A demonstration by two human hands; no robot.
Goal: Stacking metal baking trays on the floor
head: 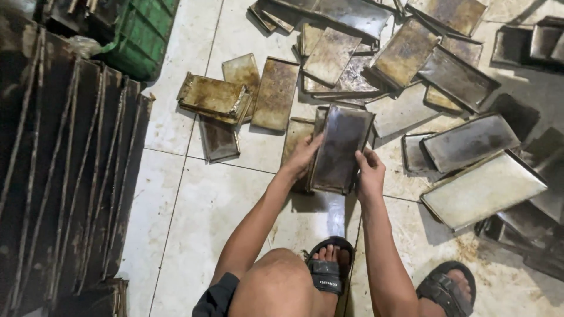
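- Tray (341,147): dark, greasy metal, centre of frame, held upright on its end on the floor.
- Left hand (302,155): fingers clasped on the tray's left edge.
- Right hand (369,171): gripping its lower right edge.
- Stack (64,176): trays stood on edge in a row, left of frame; judged already sorted.
- Loose trays (470,141): many scattered, upper right; judged still to handle.
- Floor (194,205): pale tiles, stained.
- Crate (141,35): green, upper left.
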